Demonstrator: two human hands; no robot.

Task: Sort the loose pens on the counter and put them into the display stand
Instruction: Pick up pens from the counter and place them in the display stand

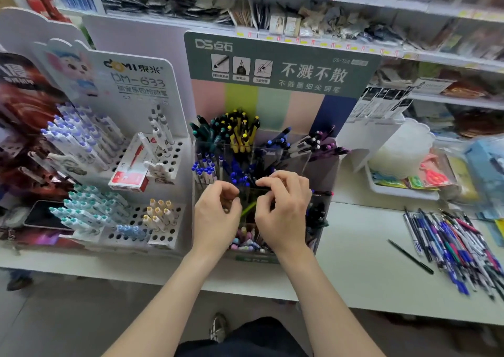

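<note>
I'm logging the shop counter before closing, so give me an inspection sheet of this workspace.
Surface: white counter.
Job's things: loose pens piled at right, one dark pen apart; display stand partly filled.
Clutter: red box on white rack at left.
Hands: left hand and right hand curled over the stand, green pen between them; grip unclear.
Cables: nothing seen.
Surroundings: stocked shelves behind.
</note>
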